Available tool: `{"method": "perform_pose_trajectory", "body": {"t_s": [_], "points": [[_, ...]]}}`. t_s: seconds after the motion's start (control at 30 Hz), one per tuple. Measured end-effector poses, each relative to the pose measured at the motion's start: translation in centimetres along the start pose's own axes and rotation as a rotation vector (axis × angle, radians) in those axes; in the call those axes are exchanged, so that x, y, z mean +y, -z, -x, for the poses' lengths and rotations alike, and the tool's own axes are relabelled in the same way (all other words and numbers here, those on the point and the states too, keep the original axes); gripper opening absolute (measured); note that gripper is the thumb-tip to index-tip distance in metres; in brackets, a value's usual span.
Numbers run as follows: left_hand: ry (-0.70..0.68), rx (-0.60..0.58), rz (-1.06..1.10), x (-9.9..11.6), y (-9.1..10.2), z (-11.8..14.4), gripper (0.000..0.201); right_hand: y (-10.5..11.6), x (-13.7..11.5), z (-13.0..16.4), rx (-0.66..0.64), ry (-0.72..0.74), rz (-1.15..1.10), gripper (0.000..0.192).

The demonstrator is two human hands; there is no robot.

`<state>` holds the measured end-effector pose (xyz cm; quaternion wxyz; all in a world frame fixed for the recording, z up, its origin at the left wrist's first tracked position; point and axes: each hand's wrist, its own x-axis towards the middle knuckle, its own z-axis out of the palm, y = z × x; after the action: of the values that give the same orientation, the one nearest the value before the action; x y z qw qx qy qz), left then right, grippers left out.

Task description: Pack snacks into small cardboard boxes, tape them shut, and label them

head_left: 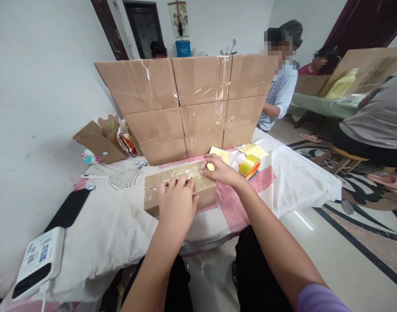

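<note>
While resting left hand (177, 195) on box (203, 198), just in front of panel (201, 86), with fingers bent, slightly spread | bunching thumb and fingertips of right hand (220, 171) towards panel, perhaps pinching tape (167, 175), unable to tell | best pressing firmly, smoothing outward without wrinkling | losing both palms and covered tape from view

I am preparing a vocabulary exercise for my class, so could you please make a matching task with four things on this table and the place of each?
Things
1. small brown cardboard box
2. yellow-and-orange roll of tape
3. white perforated skimmer
4. white rectangular device

Places
A. just left of the box
B. under the left hand and right hand
C. at the near left corner of the cloth-covered table
D. just right of the right hand

Pairs: 1-B, 2-D, 3-A, 4-C
</note>
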<state>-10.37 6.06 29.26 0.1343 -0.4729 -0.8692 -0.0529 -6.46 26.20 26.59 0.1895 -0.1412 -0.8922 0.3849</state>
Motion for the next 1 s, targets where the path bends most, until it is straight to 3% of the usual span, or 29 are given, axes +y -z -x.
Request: {"method": "perform_pose_trajectory", "body": {"t_s": [0.13, 0.27, 0.7, 0.87, 1.0], "points": [[-0.001, 0.013, 0.011, 0.0, 0.1, 0.1, 0.040, 0.1, -0.5, 0.2, 0.037, 0.042, -0.017, 0.010], [0.002, 0.021, 0.013, -0.1, 0.1, 0.1, 0.040, 1.1, -2.3, 1.0, 0.099, 0.197, -0.031, 0.011], [0.003, 0.010, 0.051, -0.3, 0.6, 0.1, 0.033, 2.9, -5.8, 3.4, 0.094, 0.606, 0.258, 0.022], [0.000, 0.005, 0.072, -0.5, 0.4, 0.0, 0.028, 3.7, -7.7, 4.4, 0.122, 0.593, 0.018, 0.029], [-0.011, 0.019, 0.094, -0.6, 0.1, -0.1, 0.027, 4.5, -9.0, 4.9, 0.141, 0.455, -0.199, 0.032]]}}
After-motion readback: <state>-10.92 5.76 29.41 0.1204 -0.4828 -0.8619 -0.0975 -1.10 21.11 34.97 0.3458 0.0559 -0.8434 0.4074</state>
